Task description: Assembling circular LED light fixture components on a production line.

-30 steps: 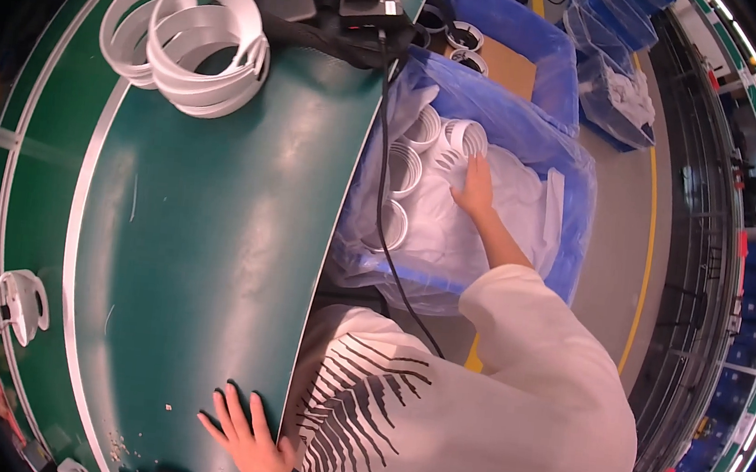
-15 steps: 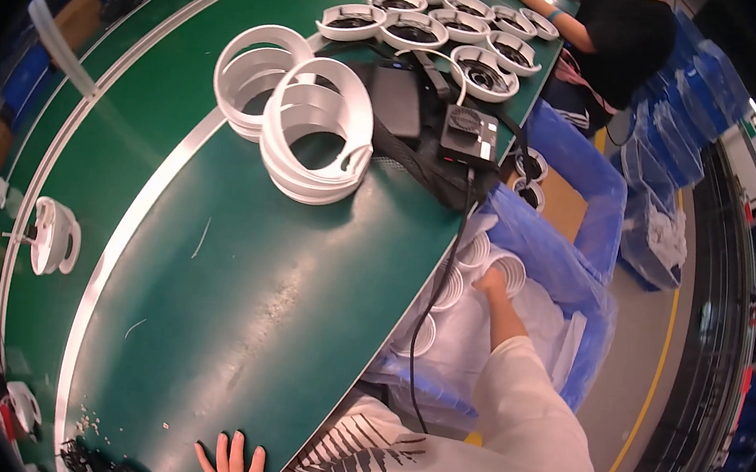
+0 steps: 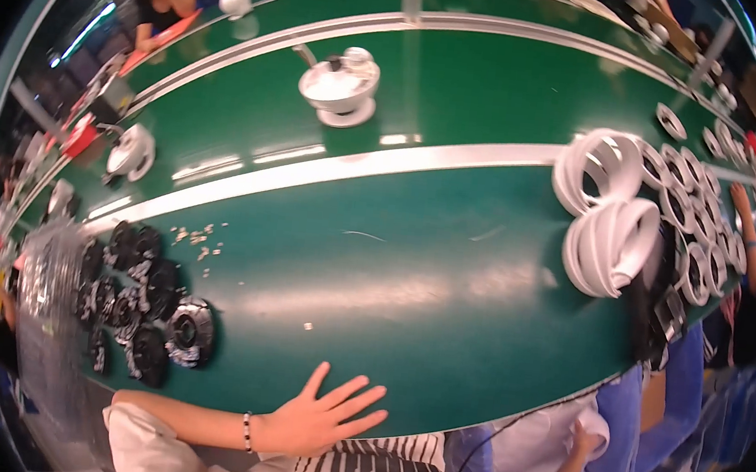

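Note:
My left hand (image 3: 313, 423) lies palm down at the near edge of the green table (image 3: 441, 333), fingers spread, holding nothing. At the lower right, my right hand (image 3: 578, 450) is closed on a white ring-shaped part (image 3: 595, 427) over the plastic-lined blue bin (image 3: 622, 423) beside the table; its fingers are partly hidden. Two stacks of white rings, a back stack (image 3: 576, 169) and a front stack (image 3: 595, 248), stand on the table's right. Several black round parts with silvery patches (image 3: 191, 332) lie at its left end.
White rings with dark centres (image 3: 695, 271) crowd the far right, beside a black device (image 3: 669, 314). Small pale scraps (image 3: 196, 237) are scattered near the black parts. White bowl-shaped assemblies (image 3: 341, 87) sit beyond the pale rail (image 3: 440, 158). Other people work around the line.
The view has swung left, bringing the black parts and my whole left hand into sight. My right hand stays at the bin with a white ring-shaped part. My left hand remains flat on the table.

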`<state>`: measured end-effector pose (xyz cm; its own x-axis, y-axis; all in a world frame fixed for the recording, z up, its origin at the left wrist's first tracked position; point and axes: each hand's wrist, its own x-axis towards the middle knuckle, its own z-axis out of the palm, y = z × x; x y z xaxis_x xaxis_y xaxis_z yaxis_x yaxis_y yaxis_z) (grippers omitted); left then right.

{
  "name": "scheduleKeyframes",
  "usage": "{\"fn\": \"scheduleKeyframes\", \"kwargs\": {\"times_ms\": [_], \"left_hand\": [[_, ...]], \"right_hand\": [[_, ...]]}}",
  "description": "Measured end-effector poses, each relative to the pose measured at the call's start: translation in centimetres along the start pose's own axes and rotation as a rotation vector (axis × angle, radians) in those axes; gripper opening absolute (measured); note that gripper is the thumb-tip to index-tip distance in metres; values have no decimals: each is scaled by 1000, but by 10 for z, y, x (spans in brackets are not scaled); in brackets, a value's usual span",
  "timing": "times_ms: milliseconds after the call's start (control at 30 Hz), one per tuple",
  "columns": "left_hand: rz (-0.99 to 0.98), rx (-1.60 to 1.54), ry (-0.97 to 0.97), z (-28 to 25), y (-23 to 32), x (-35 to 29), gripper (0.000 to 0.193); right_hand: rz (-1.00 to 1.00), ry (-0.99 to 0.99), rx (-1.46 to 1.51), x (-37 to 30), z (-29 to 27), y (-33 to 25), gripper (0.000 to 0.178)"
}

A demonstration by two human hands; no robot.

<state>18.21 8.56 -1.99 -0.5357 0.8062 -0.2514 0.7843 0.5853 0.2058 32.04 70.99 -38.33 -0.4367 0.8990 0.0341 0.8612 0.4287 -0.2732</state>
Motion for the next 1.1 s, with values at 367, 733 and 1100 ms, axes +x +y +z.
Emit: {"fn": "scheduleKeyframes", "kwargs": {"times_ms": [367,733,1100], "left_hand": [[182,-156,19,2,-33,-7,73],[122,-183,85,-3,-25,15,63],[130,-267,138,-1,-24,0,64]], "right_hand": [[-15,490,683,-38,-230,-90,35],[-114,-736,2249,-105,-252,-371,38],[-14,181,1569,-118,-214,-346,64]]}}
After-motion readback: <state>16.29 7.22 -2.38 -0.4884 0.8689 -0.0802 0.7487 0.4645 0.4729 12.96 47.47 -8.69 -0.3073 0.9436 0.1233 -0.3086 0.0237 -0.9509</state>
